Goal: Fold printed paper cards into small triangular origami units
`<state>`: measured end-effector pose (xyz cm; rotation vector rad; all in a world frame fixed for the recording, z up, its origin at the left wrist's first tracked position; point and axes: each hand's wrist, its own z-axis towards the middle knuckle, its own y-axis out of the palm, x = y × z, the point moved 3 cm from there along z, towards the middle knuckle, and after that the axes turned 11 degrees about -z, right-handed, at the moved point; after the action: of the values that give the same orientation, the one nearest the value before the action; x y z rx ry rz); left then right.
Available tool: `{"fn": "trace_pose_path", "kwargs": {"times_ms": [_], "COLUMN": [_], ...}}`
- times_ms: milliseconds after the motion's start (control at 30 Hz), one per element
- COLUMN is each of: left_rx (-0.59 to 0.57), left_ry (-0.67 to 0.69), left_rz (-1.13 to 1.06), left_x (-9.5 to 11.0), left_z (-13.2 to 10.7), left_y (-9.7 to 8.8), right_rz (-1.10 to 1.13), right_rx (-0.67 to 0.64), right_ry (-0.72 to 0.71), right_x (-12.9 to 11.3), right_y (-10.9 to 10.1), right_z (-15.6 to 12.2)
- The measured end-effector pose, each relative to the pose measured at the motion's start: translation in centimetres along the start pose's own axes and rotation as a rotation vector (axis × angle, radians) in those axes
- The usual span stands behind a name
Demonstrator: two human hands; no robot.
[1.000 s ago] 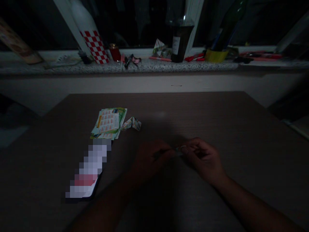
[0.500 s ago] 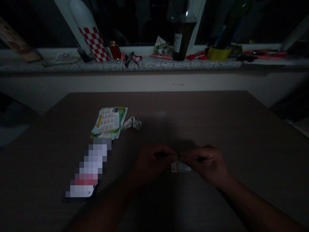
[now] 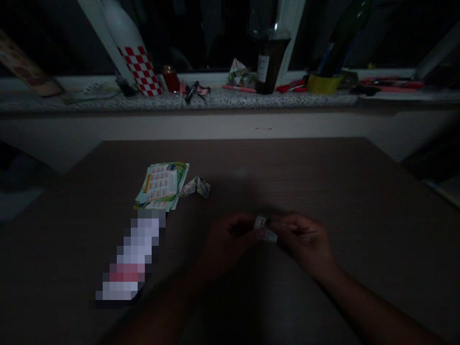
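A small folded piece of printed paper [image 3: 265,228] is pinched between both of my hands just above the brown table [image 3: 323,172]. My left hand [image 3: 228,242] grips its left side with curled fingers. My right hand [image 3: 305,242] grips its right side, fingers closed on it. The room is dark and the paper's folds are hard to make out.
A stack of printed paper sheets [image 3: 162,184] and a small folded paper figure [image 3: 197,186] lie to the left. A blurred flat object [image 3: 131,258] lies nearer. The windowsill [image 3: 215,98] behind holds a dark bottle [image 3: 268,62], a checkered object [image 3: 142,69] and small items.
The paper hung open below my fingers half a second ago. Now it is folded up smaller between the fingertips, and both hands have risen slightly.
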<state>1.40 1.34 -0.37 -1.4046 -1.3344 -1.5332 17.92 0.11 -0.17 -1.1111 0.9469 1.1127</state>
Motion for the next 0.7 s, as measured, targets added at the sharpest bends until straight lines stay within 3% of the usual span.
{"fn": "trace_pose_path", "kwargs": {"times_ms": [267, 333, 500, 600, 700], "left_rx": [-0.221, -0.204, -0.111, -0.107, -0.104], "left_ry": [0.338, 0.295, 0.004, -0.009, -0.005], "left_rz": [0.595, 0.572, 0.305, 0.238, 0.159], "left_x": [1.6, 1.6, 0.4, 0.0, -0.1], "left_z": [-0.3, -0.2, -0.1, -0.1, 0.0], "left_y": [0.0, 0.0, -0.4, -0.6, -0.6], "right_rz": [-0.216, -0.254, -0.168, -0.121, -0.142], "right_rx": [-0.226, -0.264, -0.21, -0.246, -0.258], "right_ry": [-0.092, -0.124, -0.047, -0.008, -0.091], "right_x": [0.0, 0.0, 0.1, 0.1, -0.4], "right_y": [-0.5, -0.5, -0.8, -0.7, -0.8], "right_z": [0.5, 0.5, 0.5, 0.4, 0.4]}}
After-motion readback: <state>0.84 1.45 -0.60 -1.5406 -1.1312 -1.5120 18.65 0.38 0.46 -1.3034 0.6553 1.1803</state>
